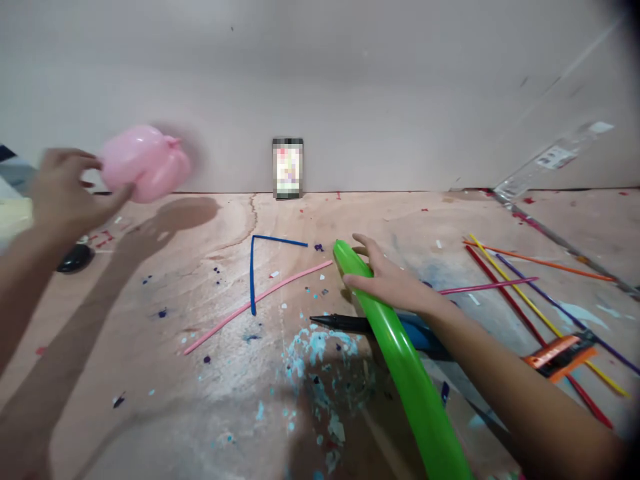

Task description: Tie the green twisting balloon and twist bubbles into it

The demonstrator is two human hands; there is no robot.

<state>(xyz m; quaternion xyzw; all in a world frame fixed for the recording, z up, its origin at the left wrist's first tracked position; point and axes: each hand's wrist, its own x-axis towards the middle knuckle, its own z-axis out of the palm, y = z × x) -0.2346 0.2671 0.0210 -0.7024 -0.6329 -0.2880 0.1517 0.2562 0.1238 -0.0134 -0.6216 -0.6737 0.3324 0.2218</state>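
My left hand (63, 190) is raised at the far left, fingers closed on a twisted pink balloon shape (146, 162) held up in front of the wall. My right hand (387, 277) lies over a long inflated green balloon (400, 360) that runs from mid-table toward the near edge; the fingers are stretched out across its upper end. Under the green balloon lies a pump with a black nozzle (340, 323) and a blue body (420, 333).
Uninflated balloons lie on the worn wooden table (150, 373): a pink one (255, 303), a blue one (253, 273), and several coloured ones (525, 287) at right. A phone (287, 168) leans against the wall. An orange packet (560, 353) and a clear bag (550, 160) are at right.
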